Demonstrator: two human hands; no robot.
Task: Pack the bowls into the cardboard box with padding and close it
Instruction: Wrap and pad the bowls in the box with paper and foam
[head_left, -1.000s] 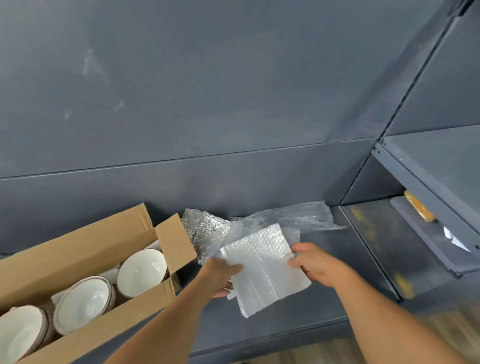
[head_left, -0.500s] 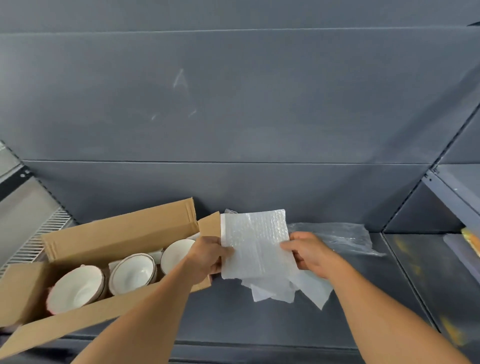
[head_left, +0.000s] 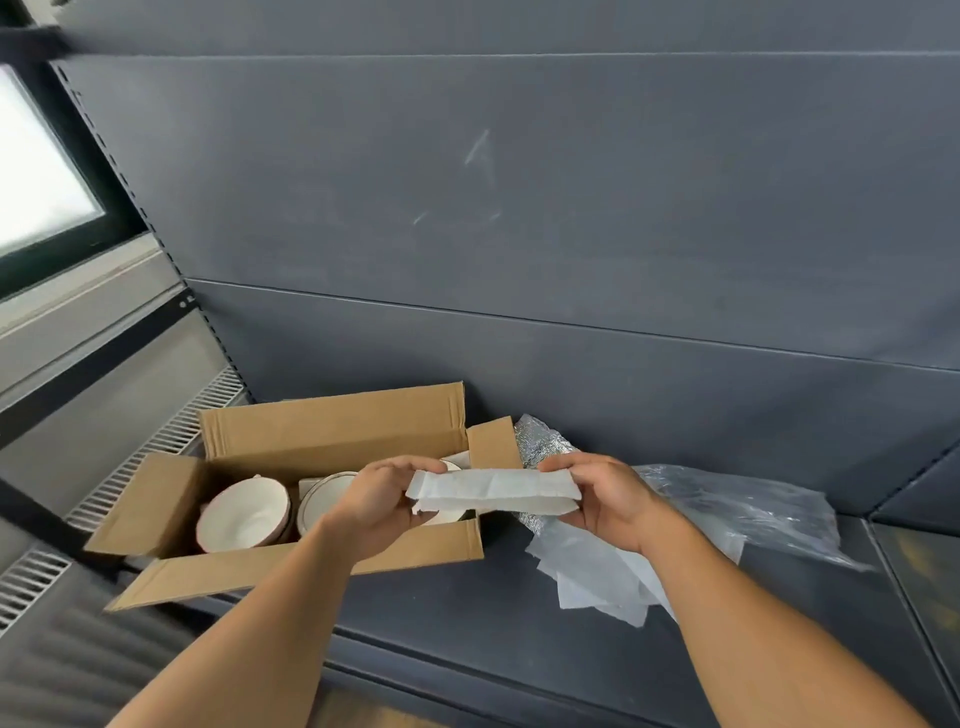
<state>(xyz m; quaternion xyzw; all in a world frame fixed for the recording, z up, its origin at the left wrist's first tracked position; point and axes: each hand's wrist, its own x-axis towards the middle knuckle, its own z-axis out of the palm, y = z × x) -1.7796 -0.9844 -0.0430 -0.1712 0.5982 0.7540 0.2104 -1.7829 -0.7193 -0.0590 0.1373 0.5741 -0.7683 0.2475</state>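
— Where's the padding?
— The folded bubble wrap is held at each end by the left hand and right hand, fingers clamped on it.
— And the bowls?
— The bowls sit inside the open cardboard box on the shelf.

Shelf: a dark grey board in front of me, with a back panel of the same grey.
Cardboard box: stands on the left part of the shelf, with all its flaps open and the long front flap folded out toward me.
Silver padding: lies just behind the box's right end flap, near the back panel.
Clear plastic bag: lies crumpled to my right, beside the silver piece.
White padding sheets: a loose flat pile just right of the box, touching the bag.
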